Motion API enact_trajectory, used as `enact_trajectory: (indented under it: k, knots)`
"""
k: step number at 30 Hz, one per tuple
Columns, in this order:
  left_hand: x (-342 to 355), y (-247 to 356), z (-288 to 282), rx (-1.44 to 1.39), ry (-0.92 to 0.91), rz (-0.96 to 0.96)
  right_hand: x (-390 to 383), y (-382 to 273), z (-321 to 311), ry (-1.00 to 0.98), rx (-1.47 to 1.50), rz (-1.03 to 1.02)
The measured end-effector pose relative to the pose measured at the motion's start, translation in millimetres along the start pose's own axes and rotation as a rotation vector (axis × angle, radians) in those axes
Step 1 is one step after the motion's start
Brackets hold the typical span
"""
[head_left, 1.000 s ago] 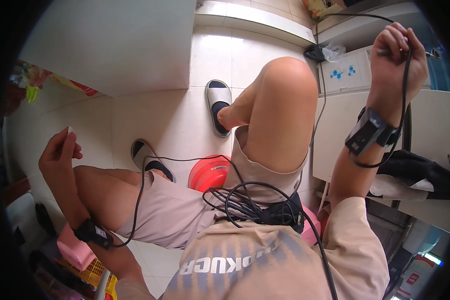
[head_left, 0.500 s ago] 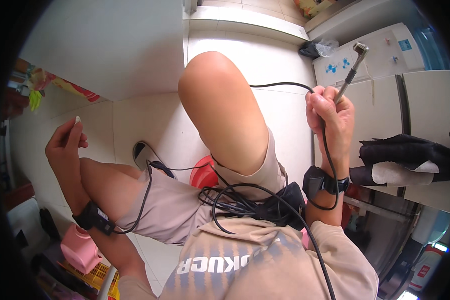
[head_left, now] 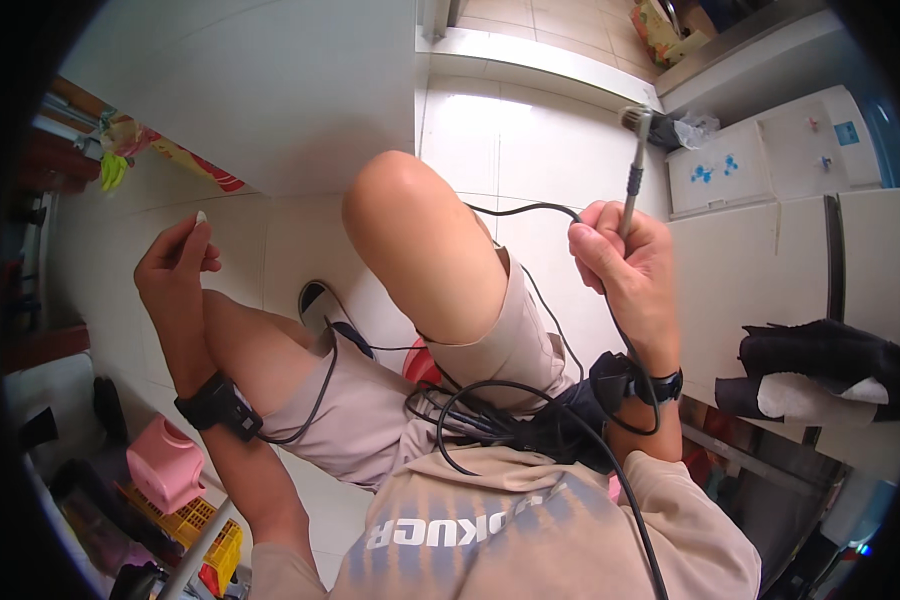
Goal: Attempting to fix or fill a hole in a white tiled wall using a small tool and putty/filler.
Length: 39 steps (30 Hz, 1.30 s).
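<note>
While our right hand point(head_left: 638, 270) holds the metal tool point(head_left: 633, 182) in the air, toward the far right corner of the floor point(head_left: 545, 145), our left hand point(head_left: 173, 262) makes a narrow pinch, and we cannot tell if it grips anything. The black cord point(head_left: 530, 208) runs by our knee point(head_left: 395, 195); if that snags, it could tug our hand and make us drop the tool.

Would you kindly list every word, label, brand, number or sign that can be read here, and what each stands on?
Beige shirt: large white lettering across the front, which I won't copy.
Black device on the left forearm: pale markings, too small to read.
Blue sticker on the white unit: too small to read.
Metal tool in the right hand: no lettering visible.
</note>
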<state>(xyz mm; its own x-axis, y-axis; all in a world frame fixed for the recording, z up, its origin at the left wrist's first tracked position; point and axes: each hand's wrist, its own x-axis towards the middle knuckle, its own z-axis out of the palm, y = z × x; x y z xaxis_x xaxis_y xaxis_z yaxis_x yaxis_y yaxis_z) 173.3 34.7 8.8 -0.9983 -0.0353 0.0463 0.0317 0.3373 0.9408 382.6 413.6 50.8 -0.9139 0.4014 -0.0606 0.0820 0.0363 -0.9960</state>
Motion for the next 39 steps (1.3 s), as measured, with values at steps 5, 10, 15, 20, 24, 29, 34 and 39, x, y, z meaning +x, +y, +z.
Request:
enact_trajectory:
  k: [5,10,15,20,24,29,34,39]
  knots:
    - [-22.1,16.3,37.6,-0.082,0.094,-0.011,29.8,21.9,9.0,-0.099,0.04,0.046]
    - [-53.6,11.4,45.8,-0.167,0.165,0.007,45.1,71.1,25.5,-0.12,0.303,0.146]
    - [-59.3,14.7,16.4,-0.151,0.21,0.011,59.9,114.4,33.8,-0.087,0.522,0.364]
    - [-56.3,25.6,9.1,-0.13,0.226,0.049,84.1,81.8,44.5,-0.106,-0.062,0.048]
    - [-34.3,43.8,43.5,-0.166,0.183,0.104,99.6,48.3,52.5,0.027,-0.475,-0.201]
    - [-12.2,101.4,75.2,-0.188,0.084,0.22,110.8,21.1,91.8,-0.075,-0.235,-0.252]
    - [14.9,134.4,125.5,-0.168,-0.035,0.378,138.2,13.0,122.7,0.104,-0.178,-0.311]
    - [32.7,146.3,145.9,-0.135,0.034,0.588,129.6,26.3,137.2,0.121,-0.107,-0.295]
